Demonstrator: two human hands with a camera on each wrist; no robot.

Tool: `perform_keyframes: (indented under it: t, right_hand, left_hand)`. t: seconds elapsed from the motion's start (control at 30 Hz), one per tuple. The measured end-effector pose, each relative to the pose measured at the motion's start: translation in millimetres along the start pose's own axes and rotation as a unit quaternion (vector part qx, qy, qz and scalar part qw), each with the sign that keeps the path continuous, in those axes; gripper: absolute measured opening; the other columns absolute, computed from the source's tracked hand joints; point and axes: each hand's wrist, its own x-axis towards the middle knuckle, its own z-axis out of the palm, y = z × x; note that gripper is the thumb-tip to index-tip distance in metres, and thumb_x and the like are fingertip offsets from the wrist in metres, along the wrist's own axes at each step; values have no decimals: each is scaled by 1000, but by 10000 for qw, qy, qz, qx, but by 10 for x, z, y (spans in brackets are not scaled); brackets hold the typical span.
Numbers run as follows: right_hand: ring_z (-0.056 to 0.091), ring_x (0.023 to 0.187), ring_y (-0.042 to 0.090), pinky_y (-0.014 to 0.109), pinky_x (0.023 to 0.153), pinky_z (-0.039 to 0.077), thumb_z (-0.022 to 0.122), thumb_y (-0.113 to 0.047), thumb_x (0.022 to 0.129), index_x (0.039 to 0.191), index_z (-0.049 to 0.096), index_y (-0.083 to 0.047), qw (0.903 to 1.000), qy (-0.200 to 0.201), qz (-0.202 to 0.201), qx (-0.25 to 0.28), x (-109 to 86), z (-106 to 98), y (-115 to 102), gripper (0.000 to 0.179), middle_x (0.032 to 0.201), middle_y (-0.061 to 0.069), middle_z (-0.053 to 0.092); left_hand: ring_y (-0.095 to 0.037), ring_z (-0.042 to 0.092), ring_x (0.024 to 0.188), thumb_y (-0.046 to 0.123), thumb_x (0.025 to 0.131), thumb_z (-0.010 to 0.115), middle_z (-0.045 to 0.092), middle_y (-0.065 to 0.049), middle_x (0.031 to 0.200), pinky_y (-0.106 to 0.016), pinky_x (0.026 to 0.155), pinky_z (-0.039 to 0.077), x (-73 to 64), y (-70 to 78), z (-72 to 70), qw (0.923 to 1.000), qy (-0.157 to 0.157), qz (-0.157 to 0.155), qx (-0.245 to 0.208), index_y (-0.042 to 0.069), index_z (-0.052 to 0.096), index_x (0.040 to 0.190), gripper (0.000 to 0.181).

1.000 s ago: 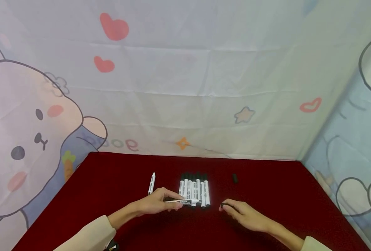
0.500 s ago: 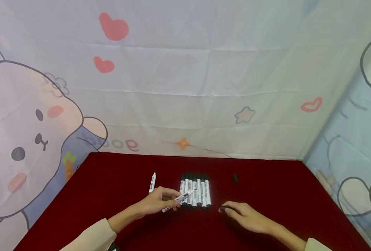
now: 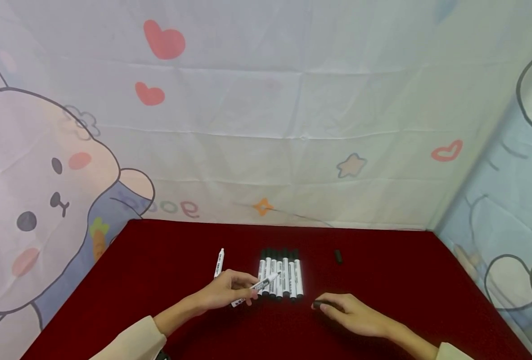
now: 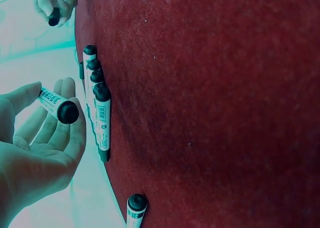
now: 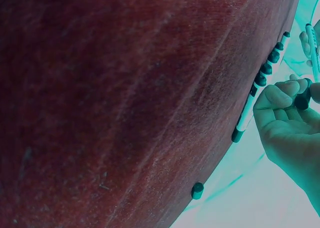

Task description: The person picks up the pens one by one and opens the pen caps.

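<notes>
In the head view my left hand [image 3: 223, 291] pinches a white whiteboard marker [image 3: 265, 283] between thumb and fingers. Its bare writing tip points up and to the right, over the row of markers. The left wrist view shows that marker's black end [image 4: 68, 112] beyond the fingers. My right hand [image 3: 355, 316], to the right, grips a small black marker cap [image 3: 317, 304] between thumb and fingertips. A gap separates the cap from the marker tip. Several capped white markers [image 3: 286, 277] lie side by side between the hands, black caps toward the back.
A lone uncapped marker [image 3: 219, 262] lies left of the row, just behind my left hand. Another black cap [image 3: 338, 257] lies to the right at the back. Red cloth [image 3: 392, 270] covers the table, and a printed fabric backdrop [image 3: 302, 110] hangs behind it.
My left hand has turned the marker from lying nearly level to slanting, its tip now up and right. My right hand, with the cap, has shifted slightly toward the front.
</notes>
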Motion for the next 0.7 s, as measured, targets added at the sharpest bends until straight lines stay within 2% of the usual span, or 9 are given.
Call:
perform_keyframes:
  t: [0.23, 0.4, 0.53, 0.7]
  right_hand:
    - [55, 93, 2, 21, 79, 50, 43, -21, 111, 134, 60, -1, 9999, -94, 26, 130, -10, 10, 13, 35, 122, 14, 67]
    - [52, 82, -2, 20, 72, 49, 43, -19, 111, 134, 60, -1, 9995, -151, -51, 273, -4, 9, 13, 34, 104, 6, 65]
    - [47, 72, -5, 18, 64, 46, 43, -18, 111, 132, 60, -1, 9991, -191, -148, 352, 1, 11, 23, 32, 84, -3, 54]
    - [46, 72, -6, 17, 63, 46, 43, -16, 111, 130, 61, -2, 9988, -204, -270, 361, 3, 11, 41, 30, 82, -3, 53]
  left_hand:
    - [-26, 74, 88, 10, 99, 64, 75, -24, 106, -19, 65, 50, -4, -22, 11, 9999, -56, -93, -21, -3, 67, 128, 31]
    - [-26, 74, 89, 10, 100, 64, 75, -24, 107, -20, 67, 52, -3, -12, 6, 9999, -82, -79, -19, -3, 66, 129, 32]
    - [-27, 74, 90, 11, 100, 64, 74, -25, 107, -20, 70, 53, -5, -12, -7, 9999, -98, -15, -30, -2, 66, 129, 32]
    - [-27, 75, 89, 11, 101, 62, 75, -26, 107, -23, 76, 58, -6, -28, -31, 9998, -74, 51, -157, -5, 65, 131, 34]
